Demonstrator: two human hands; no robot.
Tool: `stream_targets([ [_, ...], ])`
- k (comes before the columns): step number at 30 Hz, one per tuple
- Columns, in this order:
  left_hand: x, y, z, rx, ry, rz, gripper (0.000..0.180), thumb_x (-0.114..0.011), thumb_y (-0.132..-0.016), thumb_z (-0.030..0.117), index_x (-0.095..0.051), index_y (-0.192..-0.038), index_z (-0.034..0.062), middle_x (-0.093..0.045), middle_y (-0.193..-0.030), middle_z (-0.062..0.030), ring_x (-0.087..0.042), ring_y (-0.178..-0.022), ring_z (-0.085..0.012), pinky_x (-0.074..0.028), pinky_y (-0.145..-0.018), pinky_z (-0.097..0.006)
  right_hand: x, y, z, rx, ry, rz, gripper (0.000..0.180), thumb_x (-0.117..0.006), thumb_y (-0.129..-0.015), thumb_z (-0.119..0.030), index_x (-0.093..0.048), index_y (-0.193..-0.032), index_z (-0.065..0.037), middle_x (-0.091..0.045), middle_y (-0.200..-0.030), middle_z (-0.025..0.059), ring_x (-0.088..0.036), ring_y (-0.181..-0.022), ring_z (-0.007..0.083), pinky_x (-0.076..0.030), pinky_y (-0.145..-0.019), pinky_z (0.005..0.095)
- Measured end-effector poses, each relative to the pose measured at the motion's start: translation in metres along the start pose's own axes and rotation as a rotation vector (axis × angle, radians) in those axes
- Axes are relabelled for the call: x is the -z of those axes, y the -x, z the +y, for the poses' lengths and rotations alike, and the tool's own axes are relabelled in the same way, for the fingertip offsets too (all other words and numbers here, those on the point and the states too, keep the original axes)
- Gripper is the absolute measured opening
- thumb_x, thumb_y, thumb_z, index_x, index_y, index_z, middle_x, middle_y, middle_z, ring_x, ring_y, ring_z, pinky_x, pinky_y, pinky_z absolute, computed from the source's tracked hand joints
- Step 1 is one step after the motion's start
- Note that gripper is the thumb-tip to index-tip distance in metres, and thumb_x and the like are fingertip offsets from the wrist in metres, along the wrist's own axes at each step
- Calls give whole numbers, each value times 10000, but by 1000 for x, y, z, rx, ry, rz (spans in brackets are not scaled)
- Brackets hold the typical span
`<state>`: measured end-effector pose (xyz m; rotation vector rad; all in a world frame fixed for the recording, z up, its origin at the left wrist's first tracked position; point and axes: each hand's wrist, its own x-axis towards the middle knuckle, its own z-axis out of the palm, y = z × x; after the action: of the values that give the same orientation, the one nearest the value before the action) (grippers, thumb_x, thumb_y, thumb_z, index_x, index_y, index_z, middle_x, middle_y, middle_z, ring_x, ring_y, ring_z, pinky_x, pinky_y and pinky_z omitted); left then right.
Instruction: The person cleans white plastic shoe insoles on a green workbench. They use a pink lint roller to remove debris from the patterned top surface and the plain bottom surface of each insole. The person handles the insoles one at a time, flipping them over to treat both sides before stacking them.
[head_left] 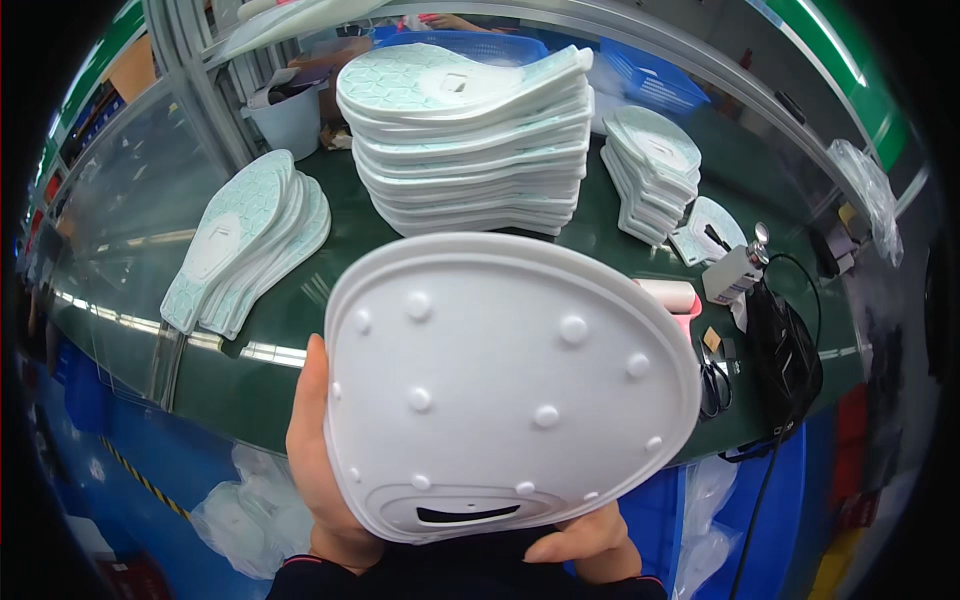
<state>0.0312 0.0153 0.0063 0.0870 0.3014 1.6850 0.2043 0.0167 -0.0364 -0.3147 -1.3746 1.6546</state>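
At far left on the dark green surface (pixel 240 400), a low fanned stack (pixel 220 240) of white panels with pale green honeycomb tops. Below it, down on the blue floor, clear plastic bags (pixel 250 510) in a crumpled heap. Farther back, a pale blue bin (pixel 290 122) with odds and ends inside. Next, the left hand (pixel 320 440), wrapped along the left edge of a large white shell, with some fingers hidden behind. At centre, raised in front of the surface, the white shell (pixel 480 355) itself: rounded, rimmed, dotted with small round bumps, a dark curved slot near its bottom edge. Behind it, a tall stack (pixel 465 150) of similar panels. At the shell's lower right rim, the right hand (pixel 595 540), thumb pointing left, other fingers hidden; cannot tell how firm or closed. Farther right, a smaller panel stack (pixel 655 165), then a pink-handled roller (pixel 668 295), a loose panel (pixel 712 228), dark-handled scissors (pixel 713 385), a white bottle (pixel 733 274) with a metal top, and a black bag (pixel 788 350) near the surface's right edge.
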Motion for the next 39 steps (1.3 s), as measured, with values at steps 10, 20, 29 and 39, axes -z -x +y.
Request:
stream_targets([
  [10,-4,-15,-2,-323,-211,-89,511,-253,-933,347,-183,-1355,68,-281,-1358,-142,-332,-1218,-287,-316,-985,-426,-9,-14,-11,-299,-481,98,684,-449,-843,-436,-169,-1310,-21,-336,-1262,236,-350,-1136,387,-324,-936,458],
  [20,17,27,-20,338,-631,-466,873,-188,-825,647,26,-1348,-19,-107,-1394,-229,-208,-1275,-360,-228,-1009,-505,27,-79,-25,182,-791,-22,899,-281,-780,-698,-89,-1371,-49,-49,-1406,246,-18,-1294,415,-122,-1047,464],
  [29,3,44,-17,499,-390,-478,931,-497,-818,434,182,-1327,50,34,-1393,-237,-74,-1282,-416,-189,-961,-633,52,-110,-39,123,-879,-258,981,-347,-766,-689,-41,-1349,37,-19,-1411,239,-56,-1315,325,-162,-1052,381],
  [39,13,40,-24,-46,-903,-768,1007,-310,-710,-249,322,-1257,311,-27,-1360,-323,-280,-1173,-491,-416,-828,-583,38,-109,-63,52,-695,-112,999,-361,-764,-681,26,-1347,32,-12,-1407,247,-101,-1305,349,-215,-1031,437],
])
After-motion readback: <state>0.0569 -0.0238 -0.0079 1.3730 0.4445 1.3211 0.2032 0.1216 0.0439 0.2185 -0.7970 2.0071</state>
